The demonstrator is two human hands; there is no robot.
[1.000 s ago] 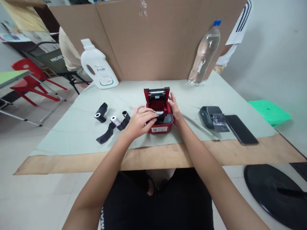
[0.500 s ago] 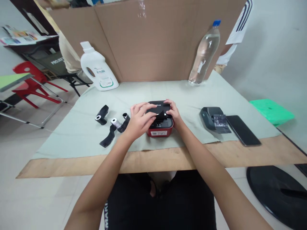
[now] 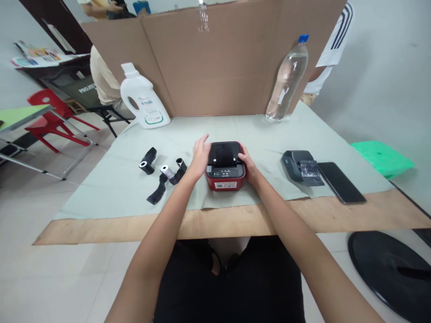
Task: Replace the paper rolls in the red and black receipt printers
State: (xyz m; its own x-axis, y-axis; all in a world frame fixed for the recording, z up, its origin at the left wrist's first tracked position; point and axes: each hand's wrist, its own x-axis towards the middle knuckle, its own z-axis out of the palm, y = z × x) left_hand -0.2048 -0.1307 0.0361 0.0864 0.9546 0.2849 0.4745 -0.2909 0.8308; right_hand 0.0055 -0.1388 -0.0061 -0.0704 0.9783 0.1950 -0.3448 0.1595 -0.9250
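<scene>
A small red printer [image 3: 226, 165] with a black lid stands in the middle of the grey-green cloth [image 3: 111, 184]. Its lid is down. My left hand [image 3: 201, 156] rests against the printer's left side with its fingers stretched out and apart. My right hand [image 3: 248, 162] cups the right side, fingers curled against the casing. Several black paper rolls with white cores [image 3: 164, 175] lie just left of my left hand.
A white detergent jug [image 3: 143, 103] and a clear water bottle [image 3: 286, 81] stand at the back against a cardboard screen [image 3: 218, 63]. A black printer [image 3: 299, 166] and a phone [image 3: 340, 182] lie to the right. People sit behind the screen.
The printer's lid went from open to shut. My left hand slid off the lid to the left side and my right hand settled on the right side.
</scene>
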